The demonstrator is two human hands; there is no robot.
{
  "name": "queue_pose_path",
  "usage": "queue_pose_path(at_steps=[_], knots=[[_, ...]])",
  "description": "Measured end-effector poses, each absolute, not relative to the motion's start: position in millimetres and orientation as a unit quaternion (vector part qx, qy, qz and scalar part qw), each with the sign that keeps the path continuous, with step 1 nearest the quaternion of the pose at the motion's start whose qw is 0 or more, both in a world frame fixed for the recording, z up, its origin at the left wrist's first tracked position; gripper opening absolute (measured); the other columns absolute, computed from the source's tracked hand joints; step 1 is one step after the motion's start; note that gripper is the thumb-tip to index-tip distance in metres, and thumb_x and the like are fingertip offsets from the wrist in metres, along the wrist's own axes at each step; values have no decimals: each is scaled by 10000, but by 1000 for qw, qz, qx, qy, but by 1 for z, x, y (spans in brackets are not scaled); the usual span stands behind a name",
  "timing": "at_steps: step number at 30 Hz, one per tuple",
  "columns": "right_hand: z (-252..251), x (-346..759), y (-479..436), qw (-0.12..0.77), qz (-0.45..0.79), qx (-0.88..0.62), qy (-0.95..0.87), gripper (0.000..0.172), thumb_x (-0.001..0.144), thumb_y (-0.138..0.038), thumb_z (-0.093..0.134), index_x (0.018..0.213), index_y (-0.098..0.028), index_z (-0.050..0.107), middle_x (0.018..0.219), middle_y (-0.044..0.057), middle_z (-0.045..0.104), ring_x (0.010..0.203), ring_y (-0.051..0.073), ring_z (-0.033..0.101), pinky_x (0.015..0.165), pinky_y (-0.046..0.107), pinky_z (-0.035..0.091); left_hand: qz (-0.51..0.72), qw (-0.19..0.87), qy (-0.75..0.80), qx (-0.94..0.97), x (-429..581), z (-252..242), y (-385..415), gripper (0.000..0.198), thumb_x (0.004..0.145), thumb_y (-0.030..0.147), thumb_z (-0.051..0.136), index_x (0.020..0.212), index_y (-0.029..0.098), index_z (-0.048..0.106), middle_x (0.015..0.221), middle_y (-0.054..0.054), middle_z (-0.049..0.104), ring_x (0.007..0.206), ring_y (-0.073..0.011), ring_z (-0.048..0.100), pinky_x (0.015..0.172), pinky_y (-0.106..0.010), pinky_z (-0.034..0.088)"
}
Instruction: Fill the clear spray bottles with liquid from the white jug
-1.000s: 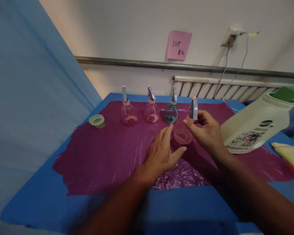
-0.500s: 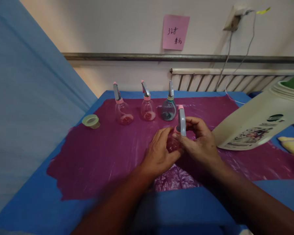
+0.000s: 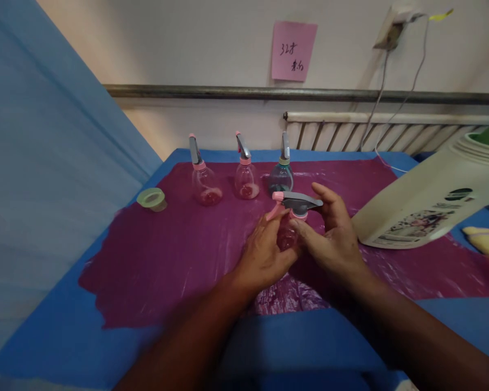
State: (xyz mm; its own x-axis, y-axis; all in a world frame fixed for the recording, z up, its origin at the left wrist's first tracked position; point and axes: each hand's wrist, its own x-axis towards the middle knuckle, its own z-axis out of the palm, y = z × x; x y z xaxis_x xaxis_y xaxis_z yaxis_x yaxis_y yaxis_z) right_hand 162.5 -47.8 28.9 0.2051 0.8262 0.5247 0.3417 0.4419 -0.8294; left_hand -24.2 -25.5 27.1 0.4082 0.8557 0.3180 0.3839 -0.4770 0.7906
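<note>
My left hand point(image 3: 264, 252) is wrapped round the body of a small clear pink spray bottle point(image 3: 287, 234) that stands on the purple plastic sheet point(image 3: 167, 255). My right hand point(image 3: 330, 239) grips the bottle's grey and pink trigger head point(image 3: 295, 202) at its collar, with the nozzle pointing left. Behind them three more small spray bottles stand in a row: two pink ones point(image 3: 204, 184) point(image 3: 245, 182) and a teal one point(image 3: 281, 174).
A large white jug point(image 3: 427, 201) with a green cap leans in from the right. A green lid point(image 3: 151, 198) lies at the sheet's left edge. A yellow cloth point(image 3: 487, 241) is at the far right. Blue cloth point(image 3: 65, 326) covers the table; radiator and wall lie behind.
My left hand closed on the bottle. My right hand set the trigger head onto its neck and turned it, so the head now lies sideways.
</note>
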Motion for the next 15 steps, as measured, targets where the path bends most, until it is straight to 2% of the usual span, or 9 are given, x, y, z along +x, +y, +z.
queue_pose_path(at_steps=[4, 7, 10, 13, 15], knots=[[29, 161, -50, 608, 198, -489, -593, 826, 1023, -344, 826, 1763, -433, 470, 1410, 75, 726, 1292, 288, 736, 1197, 603, 614, 375, 332, 369, 783, -24, 29, -25, 623, 1016, 386, 851, 1596, 333, 628, 1546, -104, 728, 1460, -358, 696, 1261, -592, 574], [30, 160, -52, 610, 217, -469, -600, 882, 1022, -295, 803, 1798, -457, 417, 1482, 81, 716, 1375, 304, 723, 1239, 628, 591, 384, 326, 377, 777, -24, 29, -25, 650, 1001, 320, 836, 1602, 322, 589, 1596, -111, 697, 1495, -353, 673, 1288, -598, 547], [31, 160, -50, 619, 201, -472, -595, 916, 955, -264, 859, 1760, -460, 467, 1434, 58, 711, 1316, 288, 732, 1241, 623, 586, 379, 323, 381, 779, -24, 28, -26, 686, 975, 259, 821, 1610, 316, 569, 1635, -122, 672, 1523, -356, 657, 1298, -600, 537], [29, 163, -48, 615, 182, -494, -587, 873, 934, -275, 879, 1718, -436, 529, 1298, 37, 733, 1196, 267, 743, 1176, 584, 627, 377, 321, 383, 780, -24, 27, -25, 708, 969, 295, 843, 1619, 315, 562, 1634, -127, 672, 1520, -372, 656, 1293, -613, 538], [28, 164, -49, 608, 189, -489, -596, 909, 940, -289, 883, 1750, -436, 497, 1334, 54, 752, 1199, 276, 754, 1149, 568, 648, 375, 328, 380, 780, -25, 28, -25, 705, 988, 364, 859, 1624, 301, 562, 1623, -140, 676, 1510, -385, 658, 1287, -626, 539]])
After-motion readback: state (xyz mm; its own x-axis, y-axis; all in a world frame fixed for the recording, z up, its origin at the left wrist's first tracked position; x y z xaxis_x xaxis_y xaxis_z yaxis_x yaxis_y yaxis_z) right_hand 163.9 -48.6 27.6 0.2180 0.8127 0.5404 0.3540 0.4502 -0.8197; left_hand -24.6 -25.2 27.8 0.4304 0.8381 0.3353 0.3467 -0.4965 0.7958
